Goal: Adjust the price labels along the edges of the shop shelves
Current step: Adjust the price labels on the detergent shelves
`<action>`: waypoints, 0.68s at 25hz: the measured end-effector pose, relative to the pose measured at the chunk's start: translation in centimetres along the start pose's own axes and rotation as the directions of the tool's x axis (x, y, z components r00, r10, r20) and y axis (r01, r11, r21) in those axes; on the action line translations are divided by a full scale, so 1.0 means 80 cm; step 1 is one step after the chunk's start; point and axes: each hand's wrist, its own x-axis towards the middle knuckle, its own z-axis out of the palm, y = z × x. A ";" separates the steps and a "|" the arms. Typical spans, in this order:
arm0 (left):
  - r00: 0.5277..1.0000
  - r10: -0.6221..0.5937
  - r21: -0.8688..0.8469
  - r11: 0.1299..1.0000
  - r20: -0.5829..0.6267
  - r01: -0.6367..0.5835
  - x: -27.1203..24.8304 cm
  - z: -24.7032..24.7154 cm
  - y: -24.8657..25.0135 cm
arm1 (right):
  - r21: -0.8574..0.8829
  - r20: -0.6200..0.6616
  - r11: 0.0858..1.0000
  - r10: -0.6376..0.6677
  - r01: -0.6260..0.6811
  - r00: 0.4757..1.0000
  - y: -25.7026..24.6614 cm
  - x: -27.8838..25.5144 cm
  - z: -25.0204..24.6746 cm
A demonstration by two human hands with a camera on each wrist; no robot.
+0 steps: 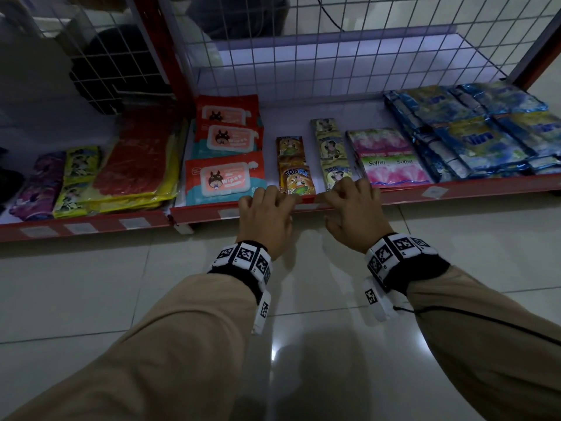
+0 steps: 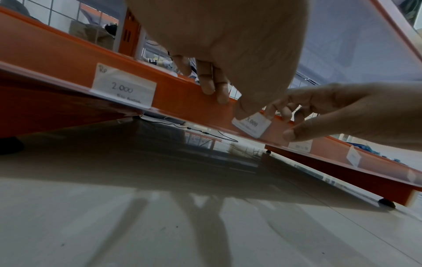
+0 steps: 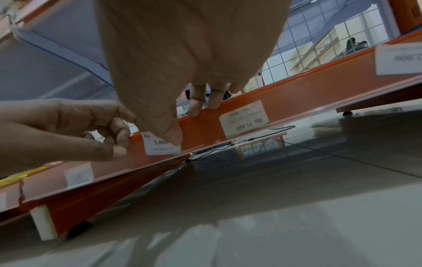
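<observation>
A small white price label marked 3.000 (image 2: pixel 251 124) (image 3: pixel 160 145) sits on the front strip of the red bottom shelf edge (image 1: pixel 485 189). My left hand (image 1: pixel 282 202) and right hand (image 1: pixel 337 199) meet at it from either side. Each hand has its fingers hooked over the top of the shelf lip. The left thumb (image 2: pixel 245 110) lies on the label's upper left corner. The right thumb (image 3: pixel 170 134) covers its upper right corner. In the head view the label is almost hidden between the two hands.
Other labels sit along the strip: 2.000 (image 2: pixel 124 86) to the left and Rp 11.000 (image 3: pixel 244 119) to the right. The shelf holds wipes packs (image 1: pixel 224 177), drink sachets (image 1: pixel 296 180), pink packets (image 1: pixel 391 171) and blue packs (image 1: pixel 470 132). A wire mesh (image 1: pixel 303 56) backs it, with tiled floor (image 1: pixel 121 299) below.
</observation>
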 end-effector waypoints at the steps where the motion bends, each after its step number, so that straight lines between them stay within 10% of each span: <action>1: 1.000 0.003 0.008 1.000 0.001 -0.003 0.000 0.001 0.000 | -0.015 0.008 1.000 -0.004 0.005 1.000 -0.001 0.001 0.000; 17: 1.000 -0.027 -0.103 0.994 -0.009 0.026 0.000 -0.006 -0.010 | -0.009 -0.008 0.998 -0.060 0.060 0.998 -0.004 0.002 0.000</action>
